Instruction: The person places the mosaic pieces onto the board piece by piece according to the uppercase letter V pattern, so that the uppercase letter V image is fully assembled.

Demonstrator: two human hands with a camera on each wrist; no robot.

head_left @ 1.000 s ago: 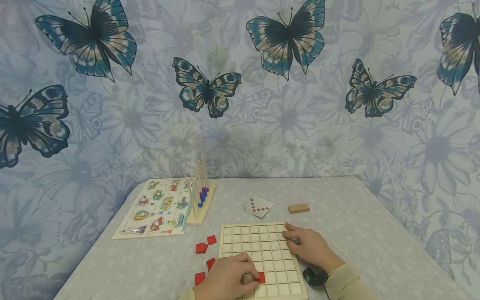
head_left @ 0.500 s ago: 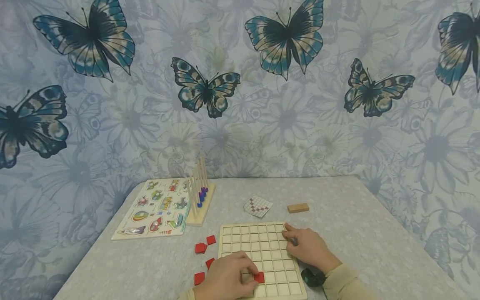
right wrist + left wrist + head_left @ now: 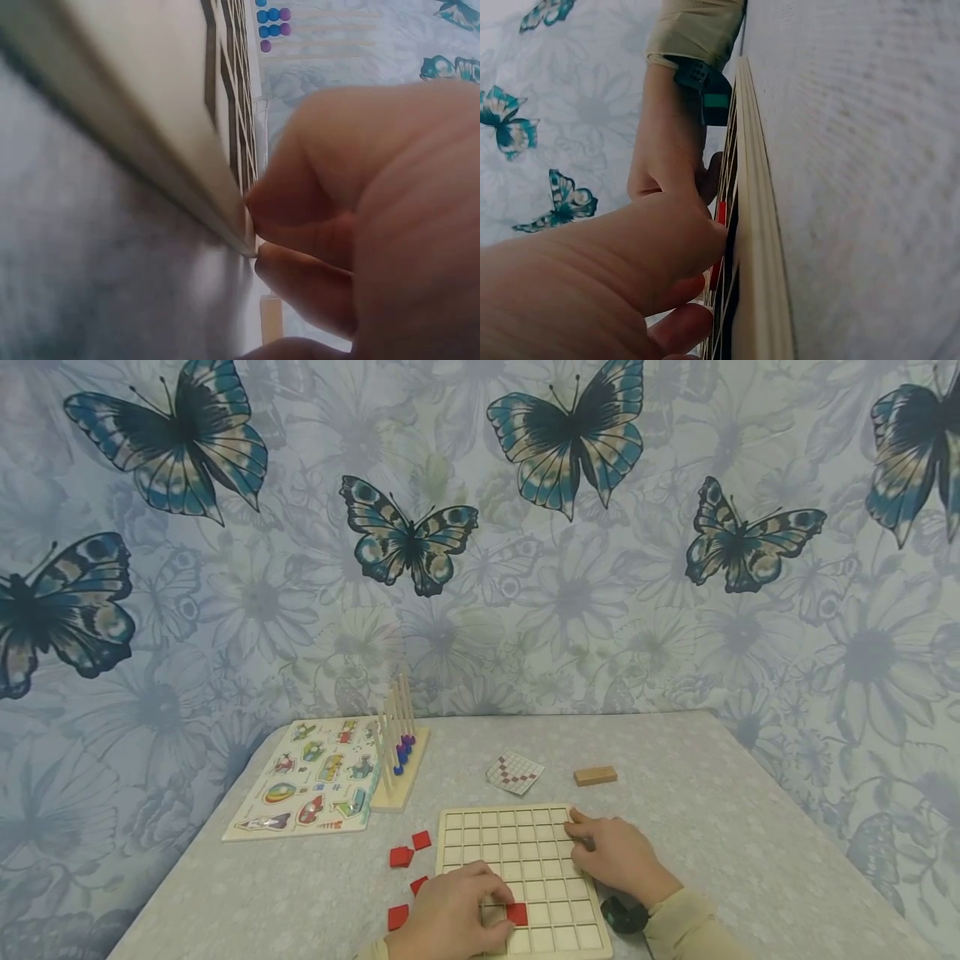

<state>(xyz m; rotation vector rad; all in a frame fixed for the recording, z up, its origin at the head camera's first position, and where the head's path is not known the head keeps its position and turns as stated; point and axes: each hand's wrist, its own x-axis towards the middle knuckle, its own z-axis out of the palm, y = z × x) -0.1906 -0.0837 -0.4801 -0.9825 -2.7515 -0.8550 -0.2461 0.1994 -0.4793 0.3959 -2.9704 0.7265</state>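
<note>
A pale wooden grid board [image 3: 525, 817] lies flat near the front of the table. My left hand [image 3: 457, 910] reaches over its lower left part, thumb and forefinger curled at the left edge of a red square tile [image 3: 517, 914] on the grid. In the left wrist view the thumb covers the middle of that red tile [image 3: 721, 212]. My right hand [image 3: 618, 856] holds the board's upper right edge. Its thumb and fingertips touch the rim near the corner in the right wrist view. More red tiles [image 3: 398, 917] lie left of the board, some partly behind the left hand.
A patterned grid card [image 3: 515, 772] and a small wooden block [image 3: 596, 776] lie beyond the board. Farther left are a picture puzzle [image 3: 300, 777] and a peg stand [image 3: 401, 789] with blue and purple beads. A dark device [image 3: 625, 914] sits at the right wrist.
Both hands keep nearly the same places. The left fingertips have shifted slightly at the red tile, leaving a bit more of it showing.
</note>
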